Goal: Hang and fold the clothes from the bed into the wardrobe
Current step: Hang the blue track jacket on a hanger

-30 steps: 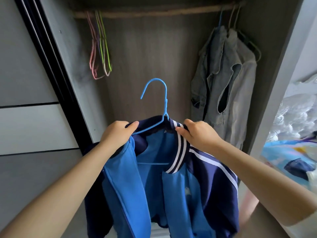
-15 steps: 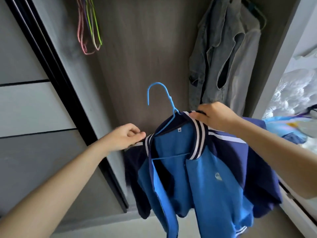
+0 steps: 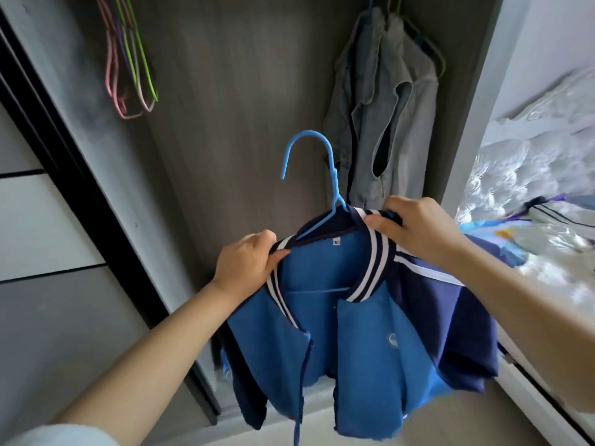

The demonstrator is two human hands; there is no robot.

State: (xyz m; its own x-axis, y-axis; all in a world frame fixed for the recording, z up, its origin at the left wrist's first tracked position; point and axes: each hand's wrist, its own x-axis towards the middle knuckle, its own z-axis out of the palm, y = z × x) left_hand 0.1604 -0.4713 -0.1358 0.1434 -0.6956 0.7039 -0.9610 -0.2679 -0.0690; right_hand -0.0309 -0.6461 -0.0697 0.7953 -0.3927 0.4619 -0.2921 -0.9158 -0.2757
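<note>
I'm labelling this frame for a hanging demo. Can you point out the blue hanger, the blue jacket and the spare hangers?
blue hanger (image 3: pixel 333 175): head view, on its neck below the hook.
blue jacket (image 3: pixel 380 358): head view, on its front panel.
spare hangers (image 3: pixel 132 69): head view, on the bunched wires.

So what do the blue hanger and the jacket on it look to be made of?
Blue hanger: thin wire, probably plastic-coated, judging by its smooth matte colour. Jacket: soft knit or fleece-like fabric with ribbed striped collar; it drapes limply.
</note>
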